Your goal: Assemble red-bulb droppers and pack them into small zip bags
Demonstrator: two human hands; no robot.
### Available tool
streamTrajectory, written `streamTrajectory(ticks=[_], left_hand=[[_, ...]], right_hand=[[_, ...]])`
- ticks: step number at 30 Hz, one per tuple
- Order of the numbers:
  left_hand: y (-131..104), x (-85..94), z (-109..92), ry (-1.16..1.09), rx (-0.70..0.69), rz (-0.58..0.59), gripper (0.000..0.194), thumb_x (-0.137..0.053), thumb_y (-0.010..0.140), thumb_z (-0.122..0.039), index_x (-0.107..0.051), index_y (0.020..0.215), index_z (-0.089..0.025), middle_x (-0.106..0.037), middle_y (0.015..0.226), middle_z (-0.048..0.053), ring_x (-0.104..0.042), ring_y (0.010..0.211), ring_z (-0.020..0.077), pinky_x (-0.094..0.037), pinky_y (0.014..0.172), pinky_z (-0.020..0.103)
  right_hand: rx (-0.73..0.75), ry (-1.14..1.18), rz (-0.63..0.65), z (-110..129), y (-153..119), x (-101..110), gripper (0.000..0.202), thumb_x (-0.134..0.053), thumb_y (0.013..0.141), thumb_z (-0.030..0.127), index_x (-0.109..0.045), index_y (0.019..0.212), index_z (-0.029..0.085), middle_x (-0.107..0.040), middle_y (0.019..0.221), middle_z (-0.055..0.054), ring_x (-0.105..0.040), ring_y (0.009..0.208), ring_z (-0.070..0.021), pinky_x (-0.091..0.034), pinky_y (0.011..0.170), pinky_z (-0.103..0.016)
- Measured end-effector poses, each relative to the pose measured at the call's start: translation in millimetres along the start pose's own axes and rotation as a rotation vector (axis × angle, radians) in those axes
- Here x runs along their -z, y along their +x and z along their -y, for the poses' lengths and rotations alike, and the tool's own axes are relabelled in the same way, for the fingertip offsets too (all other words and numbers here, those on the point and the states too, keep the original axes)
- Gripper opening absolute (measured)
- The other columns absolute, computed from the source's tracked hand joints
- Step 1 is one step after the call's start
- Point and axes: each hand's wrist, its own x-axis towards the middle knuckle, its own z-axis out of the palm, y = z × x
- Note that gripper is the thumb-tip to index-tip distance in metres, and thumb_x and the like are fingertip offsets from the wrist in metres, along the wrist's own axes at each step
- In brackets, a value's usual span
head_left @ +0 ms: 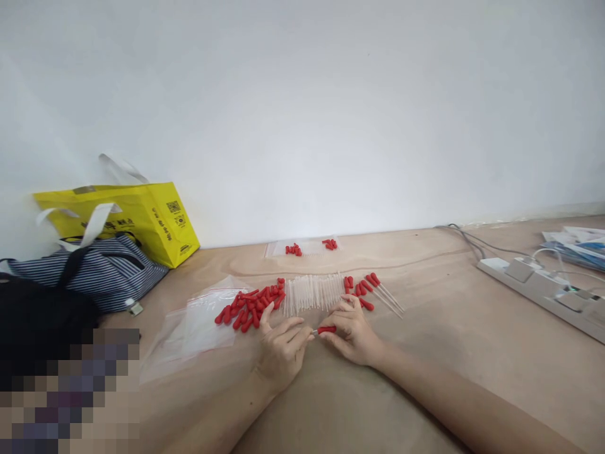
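My left hand (283,347) pinches a thin clear tube whose short end shows between my hands. Pressed against that end is a red rubber bulb (327,330), held in the fingers of my right hand (352,331). Beyond my hands lies a row of clear tubes (312,293). A pile of red bulbs (250,306) sits left of the row, partly on clear plastic bags (203,328). Right of the row are several loose red bulbs (363,288) and a few tubes with red bulbs on their ends (387,296).
Near the wall lies a clear bag (312,248) with red bulbs and tubes. A yellow bag (174,227), a striped bag (118,271) and a black bag (42,315) stand at left. A power strip (543,290) with cables and blue-white packets (579,243) are at right.
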Motion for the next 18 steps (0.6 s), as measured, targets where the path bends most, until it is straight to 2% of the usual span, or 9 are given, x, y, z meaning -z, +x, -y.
streamTrajectory(ticks=[2,4,7,11,14,18], left_hand=[[1.8,0.2,-1.8,-0.02,0.032,0.003,0.02,-0.045,0.081,-0.016,-0.06,0.069,-0.021,-0.066,0.057,-0.005,-0.064,0.069,0.0141,-0.01,0.1,0.051],[3.9,0.7,-3.8,-0.041,0.07,0.0,0.019,-0.045,0.081,-0.016,-0.06,0.069,-0.021,-0.067,0.06,-0.005,-0.064,0.068,0.0137,-0.009,0.101,0.051],[5.9,1.0,-5.2,-0.073,0.093,0.011,0.018,-0.046,0.082,-0.015,-0.06,0.073,-0.021,-0.068,0.065,-0.006,-0.064,0.069,0.0133,-0.009,0.101,0.05],[5.0,0.6,-2.8,-0.093,0.085,0.043,0.013,-0.048,0.081,-0.019,-0.061,0.083,-0.022,-0.07,0.074,-0.004,-0.064,0.075,0.0149,-0.011,0.101,0.048],[3.9,0.4,0.1,-0.096,0.133,0.101,0.017,-0.052,0.078,-0.027,-0.059,0.092,-0.02,-0.07,0.08,0.0,-0.062,0.083,0.0185,-0.016,0.099,0.048],[2.8,-0.7,2.1,-0.071,0.189,0.178,0.017,-0.055,0.074,-0.026,-0.059,0.09,-0.02,-0.068,0.081,0.001,-0.059,0.086,0.0208,-0.025,0.094,0.048]], right_hand=[[-0.053,0.056,-0.031,-0.8,1.4,-0.6,0.012,-0.051,0.08,0.028,-0.059,0.076,0.021,-0.063,0.068,0.001,-0.055,0.071,-0.014,-0.027,0.088,-0.043],[-0.165,0.172,-0.064,-0.9,2.8,-1.7,0.014,-0.054,0.078,0.034,-0.06,0.081,0.021,-0.064,0.071,-0.001,-0.056,0.073,-0.0154,-0.034,0.084,-0.041],[-0.337,0.473,-0.089,2.1,4.0,-6.3,0.03,-0.059,0.072,0.043,-0.058,0.089,0.018,-0.064,0.076,-0.003,-0.058,0.073,-0.0158,-0.044,0.072,-0.032],[-0.45,0.785,-0.07,3.3,8.9,-9.7,0.03,-0.058,0.072,0.044,-0.059,0.084,0.017,-0.063,0.072,-0.002,-0.059,0.071,-0.0142,-0.047,0.069,-0.028],[-0.534,0.749,-0.122,-13.5,19.1,4.7,0.037,-0.055,0.074,0.044,-0.057,0.099,0.017,-0.062,0.07,-0.001,-0.057,0.066,-0.0134,-0.046,0.065,-0.027],[-0.668,0.382,-0.181,-61.4,26.5,47.0,0.047,-0.044,0.08,0.039,-0.043,0.12,0.014,-0.058,0.07,0.0,-0.053,0.058,-0.0117,-0.042,0.057,-0.025]])
